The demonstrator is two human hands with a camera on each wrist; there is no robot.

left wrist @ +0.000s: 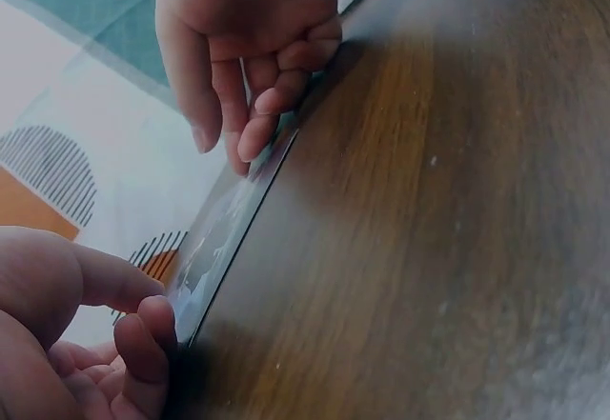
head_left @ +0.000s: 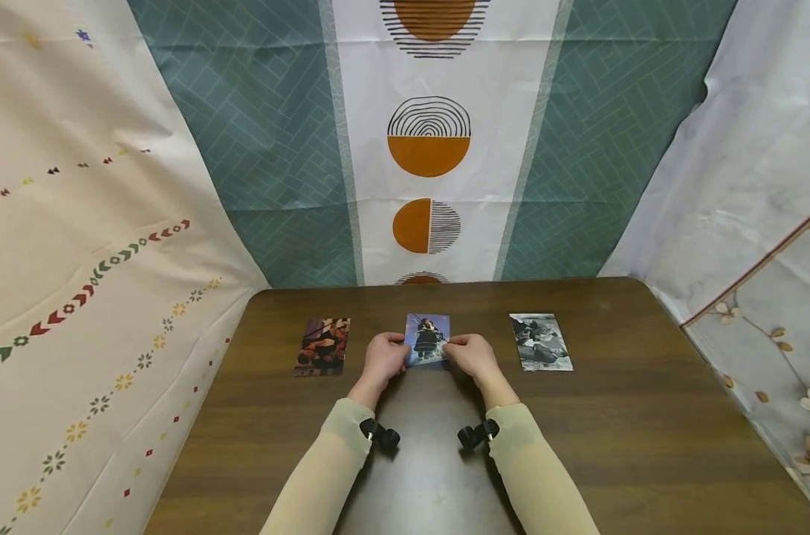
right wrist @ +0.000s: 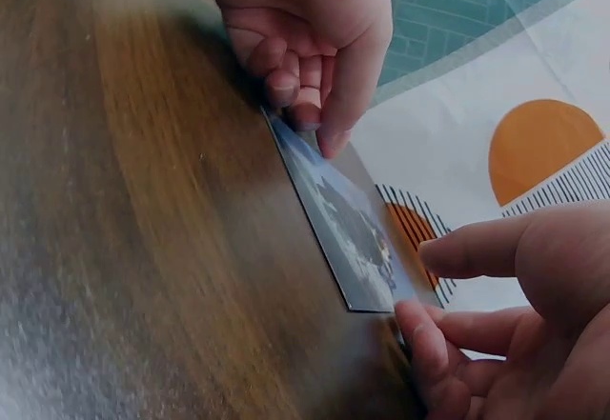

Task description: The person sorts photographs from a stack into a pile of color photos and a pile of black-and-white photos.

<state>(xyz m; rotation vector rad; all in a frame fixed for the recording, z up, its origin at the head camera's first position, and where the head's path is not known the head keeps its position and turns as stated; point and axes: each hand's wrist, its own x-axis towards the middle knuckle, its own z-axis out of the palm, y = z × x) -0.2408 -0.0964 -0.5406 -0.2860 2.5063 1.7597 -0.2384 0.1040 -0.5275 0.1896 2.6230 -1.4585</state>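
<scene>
A small blue-toned photo (head_left: 427,336) with a dark-clothed figure on it sits at the middle of the far table area. My left hand (head_left: 385,354) grips its left edge, thumb above and curled fingers at the side. At the opposite edge, my right hand (head_left: 472,354) holds it with thumb and bent fingers. The right wrist view shows the photo (right wrist: 348,220) slanted between both hands, its near edge close over the wood. From the left wrist the photo (left wrist: 224,239) appears very foreshortened, with the left fingertips (left wrist: 152,310) at one corner.
A reddish dark photo (head_left: 322,346) lies to the left, and a black-and-white photo (head_left: 542,342) to the right. Both rest on the brown wooden table (head_left: 646,431). Patterned cloth (head_left: 432,82) hangs behind the far edge, with more cloth at both sides.
</scene>
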